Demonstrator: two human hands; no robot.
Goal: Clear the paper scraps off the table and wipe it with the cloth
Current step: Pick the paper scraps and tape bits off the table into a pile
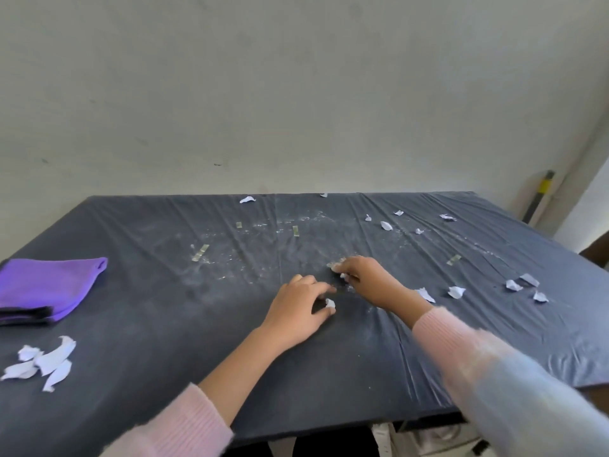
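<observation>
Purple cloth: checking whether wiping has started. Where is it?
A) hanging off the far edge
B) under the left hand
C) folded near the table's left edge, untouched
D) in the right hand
C: the purple cloth lies folded near the left edge of the table, apart from both hands; the left hand pinches a paper scrap and the right hand grips other scraps mid-table.

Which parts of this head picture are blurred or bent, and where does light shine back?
Head view: the right sleeve near the lens is smeared by blur; head view: the wide lens bows the edges of the table; head view: soft light leaves a pale sheen on its creased right part, and the purple cloth glows oversaturated.
</observation>
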